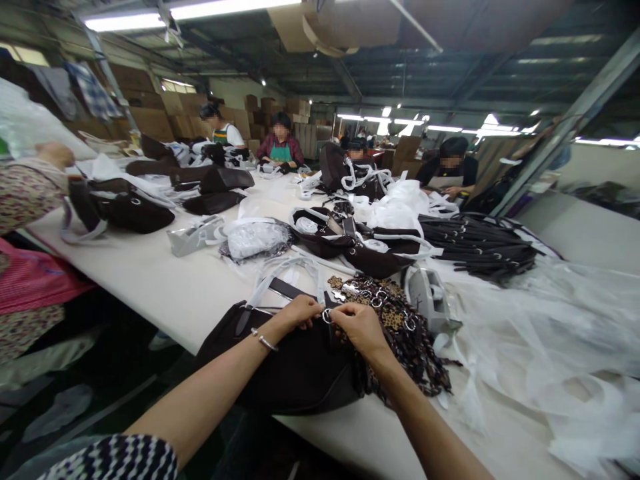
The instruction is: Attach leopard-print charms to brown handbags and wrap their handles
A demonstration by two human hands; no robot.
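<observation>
Metal ring point(327, 315) between both hands point(330, 323)

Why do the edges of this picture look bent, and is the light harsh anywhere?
Head view: wide lens bows the table edge and roof beams; ceiling tube lights blow out to white; the hands on the dark bag look sharp and evenly lit; far workers' faces are blurred.

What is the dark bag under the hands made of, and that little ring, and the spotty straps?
The dark brown bag looks like soft matte fabric or suede-like material; it shows no shine. The small ring between the left hand and right hand gleams silver, so probably metal. The leopard-print straps look like printed fabric, with shiny, likely metal rings.
</observation>
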